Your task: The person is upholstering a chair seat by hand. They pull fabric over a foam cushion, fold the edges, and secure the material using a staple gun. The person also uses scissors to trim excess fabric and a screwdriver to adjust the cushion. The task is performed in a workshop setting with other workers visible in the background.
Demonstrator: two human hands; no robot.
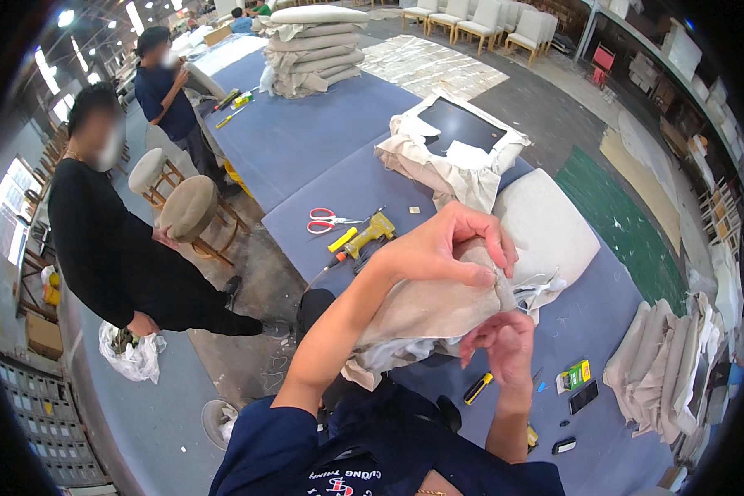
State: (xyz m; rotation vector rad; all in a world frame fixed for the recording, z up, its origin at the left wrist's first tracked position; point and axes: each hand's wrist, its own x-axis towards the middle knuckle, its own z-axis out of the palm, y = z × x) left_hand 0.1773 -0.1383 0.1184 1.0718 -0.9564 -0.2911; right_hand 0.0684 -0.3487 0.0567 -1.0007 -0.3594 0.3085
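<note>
Over my lap and the table's near edge lies a beige fabric cover [422, 307], bunched, with white material showing along its lower side. My left hand [459, 245] is closed on the cover's upper right edge, thumb and fingers pinching a seam. Just below, my right hand [506, 341] has its fingers curled at the same edge; its fingertips are partly hidden by the cloth. Loose white threads or strips [541, 288] stick out beside the seam. Behind my hands rests a beige padded cushion [546, 227].
On the blue table [314, 140] lie red-handled scissors [326, 221], a yellow staple gun [372, 233], a screwdriver [478, 388] and a phone [584, 398]. A fabric-wrapped frame [459, 136] sits beyond. Cushion pieces [314, 54] are stacked far off; others [661, 364] stand right. Two people are at left.
</note>
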